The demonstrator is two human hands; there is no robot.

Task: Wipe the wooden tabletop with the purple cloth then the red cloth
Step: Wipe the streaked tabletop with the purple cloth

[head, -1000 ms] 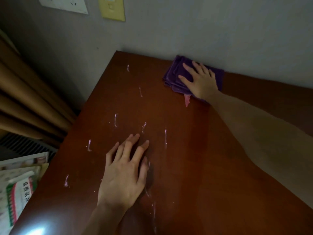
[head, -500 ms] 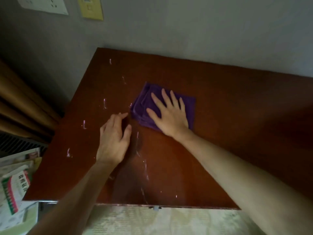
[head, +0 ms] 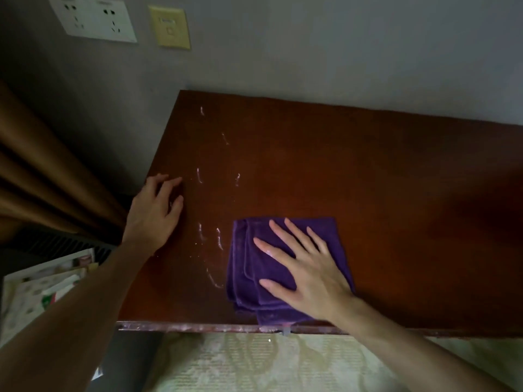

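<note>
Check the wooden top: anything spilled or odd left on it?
Yes: white streaky smears remain on the dark reddish wooden tabletop, left of the folded purple cloth under the flat right hand. The left hand rests at the left edge.

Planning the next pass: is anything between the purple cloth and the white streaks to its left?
Nothing visible. The purple cloth, under the right hand, has bare wooden tabletop up to the white streaks; the left hand rests beyond them.

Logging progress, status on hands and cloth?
Right hand flat on purple cloth near front edge. Left hand braced on tabletop. White streaks remain left of cloth.
</note>
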